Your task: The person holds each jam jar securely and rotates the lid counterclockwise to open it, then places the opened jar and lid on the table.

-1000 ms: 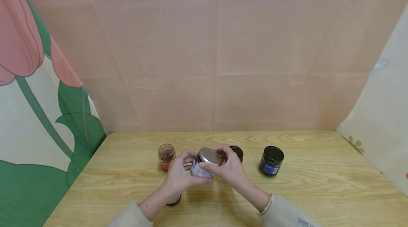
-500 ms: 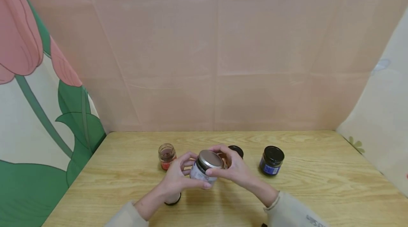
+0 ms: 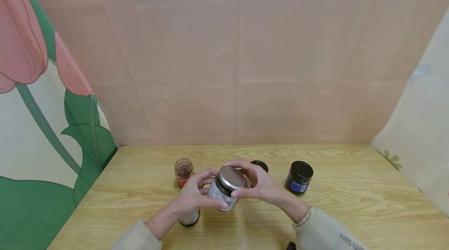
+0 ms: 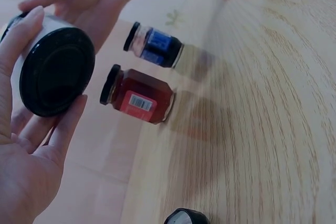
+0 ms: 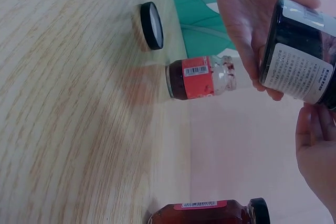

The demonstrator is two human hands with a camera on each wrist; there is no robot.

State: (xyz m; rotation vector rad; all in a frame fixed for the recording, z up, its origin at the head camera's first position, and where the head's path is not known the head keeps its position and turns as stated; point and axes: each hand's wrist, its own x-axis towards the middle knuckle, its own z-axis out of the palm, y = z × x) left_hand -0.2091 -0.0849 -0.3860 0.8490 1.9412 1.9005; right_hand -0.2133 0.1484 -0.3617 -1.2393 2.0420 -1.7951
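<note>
A dark jar with a white label (image 3: 218, 194) and a silver-rimmed lid (image 3: 232, 178) is held above the table, its top tilted toward the right. My left hand (image 3: 194, 195) grips the jar's body, thumb on the near side and fingers on the far side. At the lid's edge, my right hand (image 3: 263, 184) grips with its thumb in front and its fingers behind. The left wrist view shows the jar's round black base (image 4: 58, 72). Fine print covers a label (image 5: 296, 72) in the right wrist view. The lid sits on the jar.
Left of the hands stands a lidless, red-labelled jar (image 3: 183, 172) with dark contents. A loose black lid (image 5: 152, 26) lies nearer me. Behind my right hand is a red jar with a black lid (image 4: 140, 97). A blue-labelled jar (image 3: 299, 178) stands farther right.
The held jar has dropped slightly toward me. My right thumb has shifted rightward and down along the lid's edge, and the right forearm has swung right. Standing jars stay put.
</note>
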